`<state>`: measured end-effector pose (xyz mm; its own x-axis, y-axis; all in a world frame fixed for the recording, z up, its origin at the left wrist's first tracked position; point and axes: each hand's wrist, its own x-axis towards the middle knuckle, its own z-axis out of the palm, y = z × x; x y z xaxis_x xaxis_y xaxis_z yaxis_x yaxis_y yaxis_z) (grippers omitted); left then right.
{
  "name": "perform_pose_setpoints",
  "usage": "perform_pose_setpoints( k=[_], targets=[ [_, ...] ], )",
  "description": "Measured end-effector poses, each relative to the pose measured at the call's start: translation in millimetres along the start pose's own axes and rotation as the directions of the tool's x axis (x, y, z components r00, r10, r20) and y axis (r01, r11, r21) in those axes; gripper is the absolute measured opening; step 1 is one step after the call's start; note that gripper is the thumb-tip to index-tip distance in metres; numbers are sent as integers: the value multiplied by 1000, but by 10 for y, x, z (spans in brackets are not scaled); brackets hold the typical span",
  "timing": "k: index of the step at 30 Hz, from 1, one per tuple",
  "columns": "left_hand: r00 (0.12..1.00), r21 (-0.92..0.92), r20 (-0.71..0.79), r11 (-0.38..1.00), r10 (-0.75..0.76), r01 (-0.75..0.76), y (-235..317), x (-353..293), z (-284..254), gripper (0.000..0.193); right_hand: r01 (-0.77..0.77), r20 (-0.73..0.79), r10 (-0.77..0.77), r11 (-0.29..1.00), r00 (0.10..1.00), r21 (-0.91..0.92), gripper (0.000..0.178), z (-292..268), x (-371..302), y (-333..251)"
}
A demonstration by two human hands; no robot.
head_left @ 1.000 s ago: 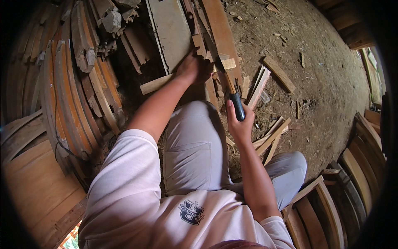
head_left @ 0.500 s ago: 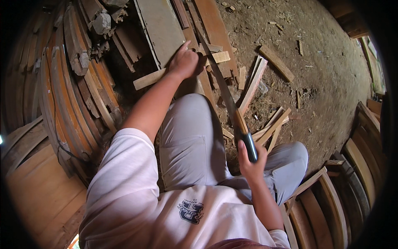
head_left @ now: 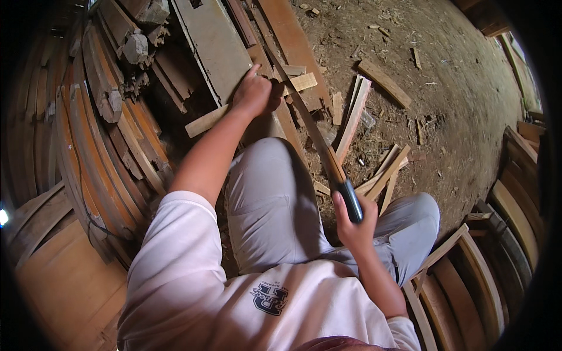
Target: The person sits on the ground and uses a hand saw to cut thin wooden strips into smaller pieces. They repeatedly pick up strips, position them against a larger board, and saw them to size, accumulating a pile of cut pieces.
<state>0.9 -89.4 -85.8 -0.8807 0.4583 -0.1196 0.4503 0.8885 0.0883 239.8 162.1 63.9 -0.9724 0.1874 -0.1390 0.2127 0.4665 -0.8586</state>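
My right hand point(head_left: 356, 221) is closed around the dark handle of a handsaw point(head_left: 311, 127). The long, narrow blade points up and away to the left, crossing a pale wooden strip point(head_left: 205, 121) near its right end. With fingers curled over that strip, my left hand point(head_left: 256, 93) grips it just left of the blade. The strip lies crosswise over a long brown board, in front of my bent knee. My left fingertips are partly in shadow.
Stacked old planks point(head_left: 99, 146) fill the left side. A wide grey board point(head_left: 216, 50) lies beyond my left hand. Offcuts point(head_left: 383, 83) and thin sticks point(head_left: 386, 175) litter the dirt floor point(head_left: 456, 105). More timber point(head_left: 462, 275) is piled at lower right.
The whole view has shifted slightly. Both hands keep their holds, the left on the strip and the right on the saw, whose blade still lies across the strip.
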Motion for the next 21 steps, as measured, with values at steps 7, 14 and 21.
perform_pose_setpoints(
  k=[7,14,21],
  targets=[
    [949,-88,-299,988,97,-129,-176,114,499,42,-76,138,70,996,988,36,33,513,715,-26],
    [999,-36,-52,999,-12,10,-43,-8,101,47,-10,103,16,999,995,-53,26,-113,-77,-3],
    [1000,-12,-16,1000,-5,5,-41,5,77,49,-24,129,31,998,991,-52,20,-68,-41,8]
  ],
)
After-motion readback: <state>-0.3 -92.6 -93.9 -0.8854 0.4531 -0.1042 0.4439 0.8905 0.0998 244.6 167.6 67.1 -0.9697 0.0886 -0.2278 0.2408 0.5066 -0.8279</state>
